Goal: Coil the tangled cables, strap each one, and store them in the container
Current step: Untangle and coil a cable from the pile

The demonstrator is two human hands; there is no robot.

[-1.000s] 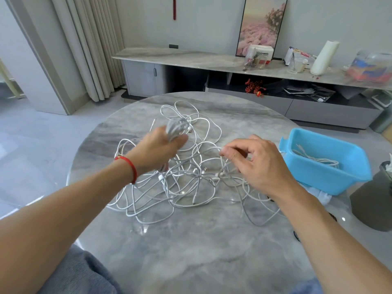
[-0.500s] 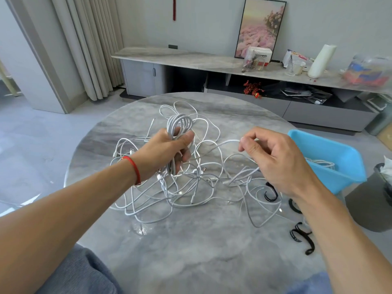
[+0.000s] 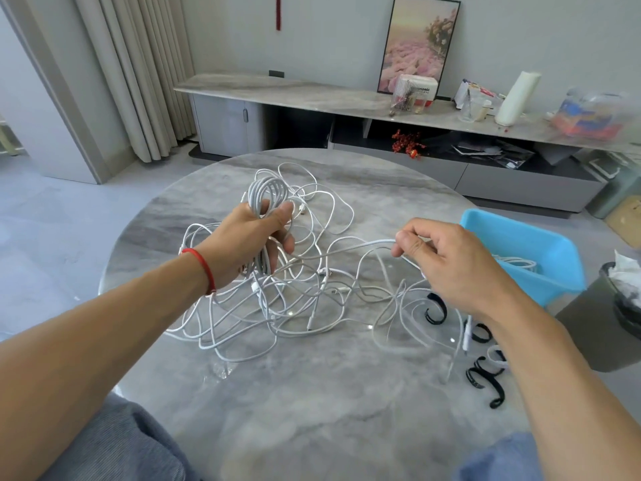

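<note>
Grip left: left hand (image 3: 251,243) curled round coiled cable bundle (image 3: 268,197), loops sticking up above thumb.
Grip right: right hand (image 3: 451,262) pinching loose cable strand (image 3: 350,245) between thumb and forefinger, strand stretched toward left hand.
Straps: black straps (image 3: 485,376) on round table (image 3: 312,411), near right forearm.
Tangle: white cable tangle (image 3: 277,307) mid-table, below both hands.
Container: blue container (image 3: 541,244) at right table edge, white cable inside.

Loose cables (image 3: 277,307) sprawl across the table's (image 3: 312,411) middle. Its near part lies bare; black straps (image 3: 485,376) sit at the right edge
</note>
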